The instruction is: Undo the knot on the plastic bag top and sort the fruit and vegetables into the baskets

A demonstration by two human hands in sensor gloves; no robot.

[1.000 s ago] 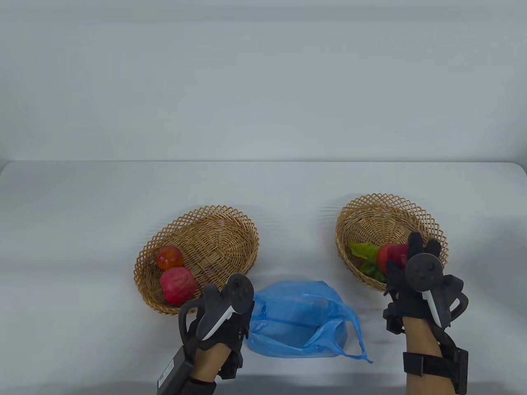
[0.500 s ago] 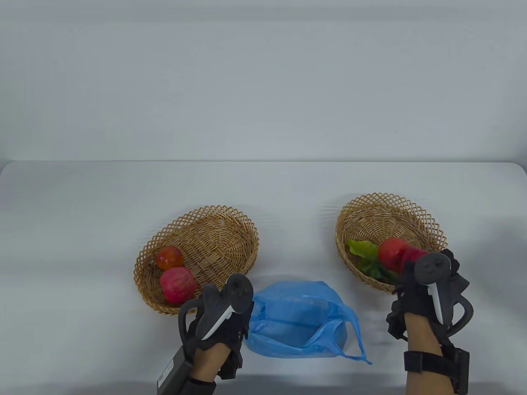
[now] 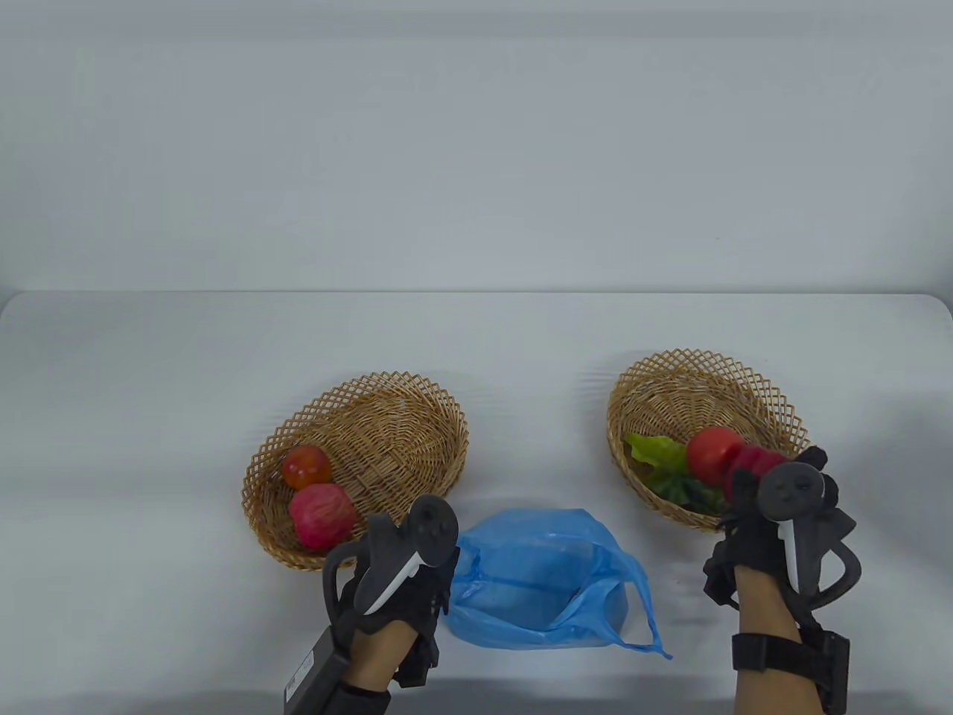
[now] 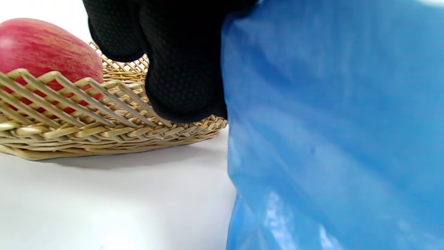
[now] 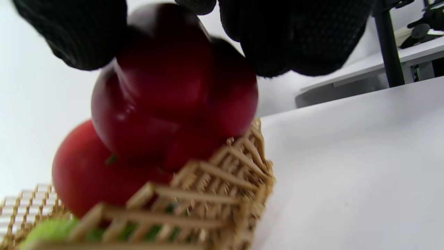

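Note:
The blue plastic bag (image 3: 536,588) lies open and slack at the table's front, and it fills the right of the left wrist view as the bag (image 4: 333,132). My left hand (image 3: 406,566) holds the bag's left edge, its fingers (image 4: 184,69) curled against the plastic. My right hand (image 3: 782,514) hovers at the near rim of the right basket (image 3: 700,372). Its fingers (image 5: 295,34) are spread loosely over a dark red pepper (image 5: 173,100) that rests in that basket against a tomato (image 5: 93,177). Lettuce (image 3: 657,453) lies beside them.
The left basket (image 3: 387,417) holds an orange-red fruit (image 3: 307,467) and a red apple (image 3: 322,515), the apple (image 4: 45,45) showing behind the rim in the left wrist view. The table's far edge runs behind both baskets.
My right hand has drawn back from over the right basket toward its near rim, uncovering the pepper and tomato lying there. The left hand and the bag have stayed put.

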